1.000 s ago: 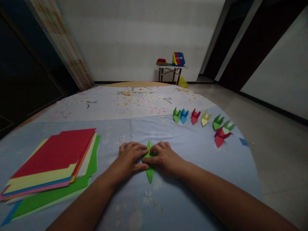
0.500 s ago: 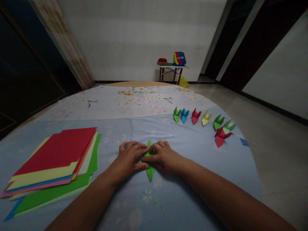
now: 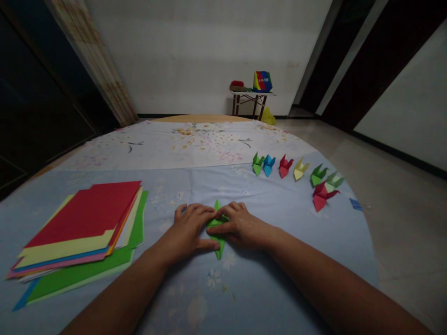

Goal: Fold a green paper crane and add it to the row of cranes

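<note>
A green folded paper (image 3: 218,251), a narrow diamond with pointed ends, lies flat on the tablecloth in front of me. On its left edge is my left hand (image 3: 191,231), fingertips near its upper half and the thumb stretched across its lower half. From the other side my right hand (image 3: 243,226) grips it, index finger laid across its middle and the other fingers bent. The two hands nearly meet over the paper and hide much of its centre. Both hold it down against the table.
A stack of coloured paper sheets (image 3: 84,211), red on top, lies at the left. Several folded paper cranes (image 3: 285,166) stand in a row at the right, near the round table's edge. A small side table (image 3: 249,94) with a colourful bag (image 3: 262,82) stands by the wall.
My left thumb has slid a little lower and farther right over the paper. My right hand keeps nearly the same hold. The whole view has shifted slightly.
</note>
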A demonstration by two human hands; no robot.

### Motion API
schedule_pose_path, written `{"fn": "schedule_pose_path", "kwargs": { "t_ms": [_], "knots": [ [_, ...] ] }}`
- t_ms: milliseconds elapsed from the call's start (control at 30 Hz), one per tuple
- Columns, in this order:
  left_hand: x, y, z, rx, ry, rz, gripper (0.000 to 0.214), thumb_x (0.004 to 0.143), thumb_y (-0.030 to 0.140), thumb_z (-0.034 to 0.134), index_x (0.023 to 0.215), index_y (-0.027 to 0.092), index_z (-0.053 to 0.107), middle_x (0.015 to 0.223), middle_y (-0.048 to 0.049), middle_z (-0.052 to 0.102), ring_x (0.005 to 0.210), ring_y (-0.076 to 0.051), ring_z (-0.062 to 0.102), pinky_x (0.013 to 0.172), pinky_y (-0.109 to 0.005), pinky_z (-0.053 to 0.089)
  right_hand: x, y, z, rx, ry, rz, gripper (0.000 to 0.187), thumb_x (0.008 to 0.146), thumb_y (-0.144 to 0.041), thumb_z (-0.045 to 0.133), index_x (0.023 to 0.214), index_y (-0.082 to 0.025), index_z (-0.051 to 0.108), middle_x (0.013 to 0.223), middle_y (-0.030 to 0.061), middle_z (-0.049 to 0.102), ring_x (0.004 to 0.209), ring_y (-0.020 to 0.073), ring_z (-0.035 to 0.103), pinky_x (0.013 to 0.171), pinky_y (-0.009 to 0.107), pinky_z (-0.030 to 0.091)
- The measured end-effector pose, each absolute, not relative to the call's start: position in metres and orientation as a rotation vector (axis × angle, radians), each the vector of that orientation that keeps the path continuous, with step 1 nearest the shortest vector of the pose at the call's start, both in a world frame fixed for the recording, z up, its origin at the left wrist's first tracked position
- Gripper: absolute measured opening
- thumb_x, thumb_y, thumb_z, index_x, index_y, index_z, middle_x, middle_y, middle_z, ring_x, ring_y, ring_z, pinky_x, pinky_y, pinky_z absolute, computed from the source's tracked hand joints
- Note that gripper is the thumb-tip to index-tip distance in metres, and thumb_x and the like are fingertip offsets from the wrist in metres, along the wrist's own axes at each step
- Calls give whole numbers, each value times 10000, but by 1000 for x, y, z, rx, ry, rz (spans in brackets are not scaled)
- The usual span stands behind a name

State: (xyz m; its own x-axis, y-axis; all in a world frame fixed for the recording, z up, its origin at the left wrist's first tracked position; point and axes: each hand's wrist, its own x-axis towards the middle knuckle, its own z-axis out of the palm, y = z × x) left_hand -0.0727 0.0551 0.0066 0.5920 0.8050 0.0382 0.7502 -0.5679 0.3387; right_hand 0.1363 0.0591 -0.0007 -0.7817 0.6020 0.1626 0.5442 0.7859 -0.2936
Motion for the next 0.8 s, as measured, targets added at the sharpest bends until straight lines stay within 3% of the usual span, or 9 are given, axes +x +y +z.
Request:
{"fn": "schedule_pose_path", "kwargs": {
  "t_ms": [333,667,800],
  "knots": [
    [-80,58,12,2521,1201,174,585,744,451,616,1286,378,409,1312,-32,482,1225,-259,349,1017,-497,137,136,56,0,-905,-2683,360,316,859,-384,505,1171,-386,557,1161,75,482,1002,228,372,844,396,283],
    [-70,51,6,2540,1319,137,548,770,441,589,1268,273,434,1322,-79,475,1257,-279,315,1036,-558,56,135,56,-1,-907,-2684,345,309,862,-384,498,1164,-377,566,1169,75,486,1003,228,375,846,399,284],
    [-71,51,12,2513,1275,88,566,783,439,567,1303,292,399,1340,-68,453,1262,-282,305,1037,-561,67,136,56,-1,-904,-2679,353,315,861,-377,505,1172,-373,559,1170,75,491,1010,229,378,845,398,290]
  ]
}}
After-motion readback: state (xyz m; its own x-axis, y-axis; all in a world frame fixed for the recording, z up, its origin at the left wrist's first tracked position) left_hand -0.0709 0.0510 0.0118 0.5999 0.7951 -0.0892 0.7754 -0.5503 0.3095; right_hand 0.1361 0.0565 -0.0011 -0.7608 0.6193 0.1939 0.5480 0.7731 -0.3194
